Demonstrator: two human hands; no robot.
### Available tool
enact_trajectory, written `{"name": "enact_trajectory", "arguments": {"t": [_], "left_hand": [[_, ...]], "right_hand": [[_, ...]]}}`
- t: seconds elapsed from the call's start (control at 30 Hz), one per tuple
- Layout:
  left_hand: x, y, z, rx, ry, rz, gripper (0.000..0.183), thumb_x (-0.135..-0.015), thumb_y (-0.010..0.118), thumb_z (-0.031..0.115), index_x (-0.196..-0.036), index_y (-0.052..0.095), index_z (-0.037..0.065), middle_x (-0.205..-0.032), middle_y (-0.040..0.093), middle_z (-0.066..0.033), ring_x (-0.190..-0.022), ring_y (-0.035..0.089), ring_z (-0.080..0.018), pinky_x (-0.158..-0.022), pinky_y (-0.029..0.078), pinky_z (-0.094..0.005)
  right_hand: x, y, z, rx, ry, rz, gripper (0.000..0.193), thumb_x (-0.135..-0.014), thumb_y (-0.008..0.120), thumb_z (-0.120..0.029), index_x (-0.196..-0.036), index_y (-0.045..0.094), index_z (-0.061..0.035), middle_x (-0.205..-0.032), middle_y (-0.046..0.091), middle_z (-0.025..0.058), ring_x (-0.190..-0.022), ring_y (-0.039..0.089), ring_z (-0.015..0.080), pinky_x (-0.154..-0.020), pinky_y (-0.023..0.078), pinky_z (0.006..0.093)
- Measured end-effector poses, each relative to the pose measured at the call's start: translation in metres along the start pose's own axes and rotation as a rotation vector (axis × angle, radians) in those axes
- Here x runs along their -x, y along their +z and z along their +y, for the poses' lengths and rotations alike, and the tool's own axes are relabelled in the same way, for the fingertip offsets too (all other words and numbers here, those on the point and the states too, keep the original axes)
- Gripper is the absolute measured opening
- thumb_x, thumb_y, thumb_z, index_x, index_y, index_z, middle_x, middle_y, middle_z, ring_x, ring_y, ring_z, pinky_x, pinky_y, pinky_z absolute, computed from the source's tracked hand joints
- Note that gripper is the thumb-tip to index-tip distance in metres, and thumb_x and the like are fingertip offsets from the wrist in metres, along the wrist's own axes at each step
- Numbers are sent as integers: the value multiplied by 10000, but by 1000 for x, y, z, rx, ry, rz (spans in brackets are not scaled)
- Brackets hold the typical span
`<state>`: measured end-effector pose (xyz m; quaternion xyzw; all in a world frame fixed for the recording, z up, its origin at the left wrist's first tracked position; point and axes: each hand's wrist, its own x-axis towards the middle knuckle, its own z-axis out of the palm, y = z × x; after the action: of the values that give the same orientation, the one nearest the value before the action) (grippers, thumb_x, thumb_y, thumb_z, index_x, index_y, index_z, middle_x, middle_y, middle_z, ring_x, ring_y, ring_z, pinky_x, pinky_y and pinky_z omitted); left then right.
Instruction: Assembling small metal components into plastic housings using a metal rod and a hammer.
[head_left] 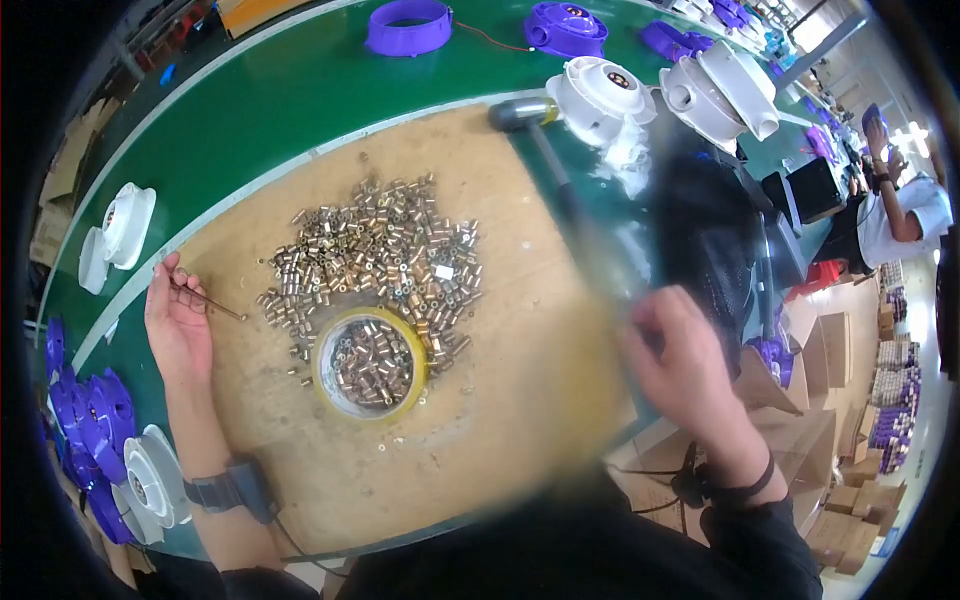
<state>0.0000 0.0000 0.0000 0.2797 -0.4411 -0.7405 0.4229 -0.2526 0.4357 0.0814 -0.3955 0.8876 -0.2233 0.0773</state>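
Note:
At the left edge of the wooden board [470,450], my left hand [180,325] is palm up, its fingers closed on a thin metal rod [215,301] with a small knob at its tip. My right hand [685,355] is curled and slightly blurred past the board's right side; what its fingers hold, if anything, is hidden. A pile of small brass-coloured metal sleeves [370,240] lies on the board. More sleeves fill a yellow-rimmed ring like a tape roll [420,350]. A mallet [522,113] lies at the board's far right corner, its handle fading into a yellowish blur.
White round housings [600,100] and purple ones [565,28] stand on the green table [290,85]. Purple parts [100,420] and white parts [155,475] crowd the left. A black mesh item [705,230] sits beyond my right hand. Another person [905,215] works at far right, near cardboard boxes [840,350].

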Motion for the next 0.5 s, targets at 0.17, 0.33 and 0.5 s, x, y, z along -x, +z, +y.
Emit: {"name": "enact_trajectory", "arguments": {"t": [0.17,0.33,0.5], "left_hand": [[-8,11,-2,-7,70,55,247,-974,547,206,-1090,590,-8,-849,574,-19,-783,562,-112,-731,467,-220],[-4,-5,-5,1,69,40,249,-971,548,198,-1092,587,-16,-852,575,-32,-798,557,-130,-752,466,-244],[-14,3,-15,52,83,-8,230,-967,547,167,-1092,575,-23,-898,594,-60,-814,578,-166,-770,490,-279]], "right_hand": [[-6,24,-3,-5,-41,152,223,-798,686,-100,-879,500,-8,-853,492,170,-768,516,341,-665,432,404],[-6,38,-16,0,-232,48,355,-747,729,-143,-1007,531,-4,-968,513,168,-876,517,335,-750,417,399],[10,52,-25,119,-381,-4,503,-725,733,-191,-1146,530,-6,-1150,525,168,-1033,505,325,-887,355,426]]}}
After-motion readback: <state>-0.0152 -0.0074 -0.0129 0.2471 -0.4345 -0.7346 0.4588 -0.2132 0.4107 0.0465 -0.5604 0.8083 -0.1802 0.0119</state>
